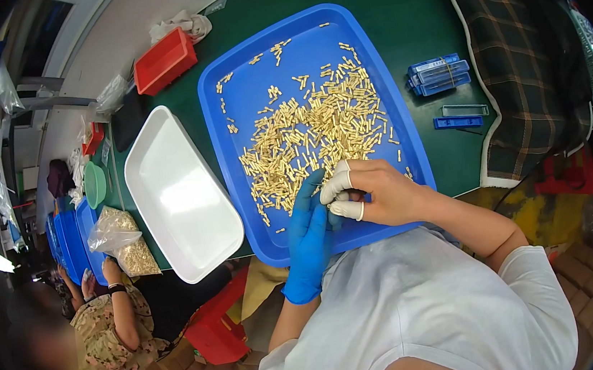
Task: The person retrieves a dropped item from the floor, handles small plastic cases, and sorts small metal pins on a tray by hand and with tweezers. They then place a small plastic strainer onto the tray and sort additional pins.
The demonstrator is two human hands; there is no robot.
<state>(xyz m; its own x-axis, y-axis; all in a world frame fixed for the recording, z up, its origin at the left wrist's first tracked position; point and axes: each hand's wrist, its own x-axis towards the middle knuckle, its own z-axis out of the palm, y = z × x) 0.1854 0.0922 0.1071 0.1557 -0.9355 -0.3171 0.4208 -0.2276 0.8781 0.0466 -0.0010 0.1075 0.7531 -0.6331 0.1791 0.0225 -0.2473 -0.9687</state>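
Note:
My left hand, in a blue glove, is over the near edge of the large blue tray, its fingers pressed together. Against its fingertips is my right hand, which wears white finger cots on the thumb and fingers and is closed in a pinch. Whatever lies between the two hands is small and mostly covered by the fingers. A heap of small brass pins spreads across the tray just beyond my hands, with some scattered singly toward its far edge.
Left of the tray stands a white tray. Farther back is a red bin. Blue plastic boxes lie at the right. Another person sits at the left near a bag of brass pieces.

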